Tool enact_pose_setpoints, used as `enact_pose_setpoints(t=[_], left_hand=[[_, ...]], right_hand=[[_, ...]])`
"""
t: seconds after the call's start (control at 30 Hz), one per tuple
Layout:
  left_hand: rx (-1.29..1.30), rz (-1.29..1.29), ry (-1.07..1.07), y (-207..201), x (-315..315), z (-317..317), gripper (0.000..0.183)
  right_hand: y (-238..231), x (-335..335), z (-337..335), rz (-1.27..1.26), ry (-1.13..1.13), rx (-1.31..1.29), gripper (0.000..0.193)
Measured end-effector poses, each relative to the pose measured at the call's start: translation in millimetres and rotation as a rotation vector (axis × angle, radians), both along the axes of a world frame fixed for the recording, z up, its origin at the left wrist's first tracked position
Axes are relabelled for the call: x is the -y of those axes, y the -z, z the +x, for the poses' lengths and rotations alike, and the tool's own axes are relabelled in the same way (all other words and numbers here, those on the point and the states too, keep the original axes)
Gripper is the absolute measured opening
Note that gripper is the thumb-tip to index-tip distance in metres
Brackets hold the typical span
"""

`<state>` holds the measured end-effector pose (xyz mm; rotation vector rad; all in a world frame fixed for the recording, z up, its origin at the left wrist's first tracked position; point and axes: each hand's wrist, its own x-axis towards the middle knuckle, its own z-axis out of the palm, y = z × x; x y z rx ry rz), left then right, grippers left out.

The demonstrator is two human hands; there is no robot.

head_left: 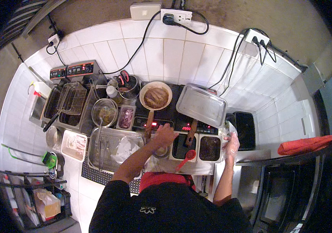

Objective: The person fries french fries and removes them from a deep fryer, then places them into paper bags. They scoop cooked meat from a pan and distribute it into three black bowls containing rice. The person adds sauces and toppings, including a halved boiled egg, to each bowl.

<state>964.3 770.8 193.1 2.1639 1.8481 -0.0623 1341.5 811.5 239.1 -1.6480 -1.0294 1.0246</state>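
My left hand (165, 134) reaches over the front of the left induction cooker (142, 122), beside the wooden handle (149, 121) of a pale frying pan. Its fingers are extended by the control panel and appear to hold nothing. In the pan, pieces of meat (156, 97) lie in brown sauce. My right hand (231, 145), in a clear plastic glove, is by the right edge of a square container of dark contents (210, 148). Its fingers are bent beside crumpled clear plastic (230, 127); what they grip is unclear. A red spoon (189, 155) lies beside that container.
A metal tray (201, 103) covers much of the right cooker, with another wooden handle (191, 134) projecting below it. A fryer with a wire basket (73, 99) stands left. Nearby are a glass bowl (104, 112), sliced onions (126, 117) and a rack tray (96, 159). An orange cloth (305, 145) hangs right.
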Motion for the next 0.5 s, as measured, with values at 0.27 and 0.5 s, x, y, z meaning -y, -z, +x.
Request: enact_pose_setpoints(t=[0.27,0.5], left_hand=[[0.049,0.144,-0.058,11.5,19.0,-17.4,0.055],[0.104,0.339,-0.239,-28.0,9.5,-30.1,0.043]], right_hand=[[-47.8,50.8,-42.9,0.038,0.036,-0.291,0.056],[-52.3,77.8,-48.6,0.047,0.089,-0.35,0.053]])
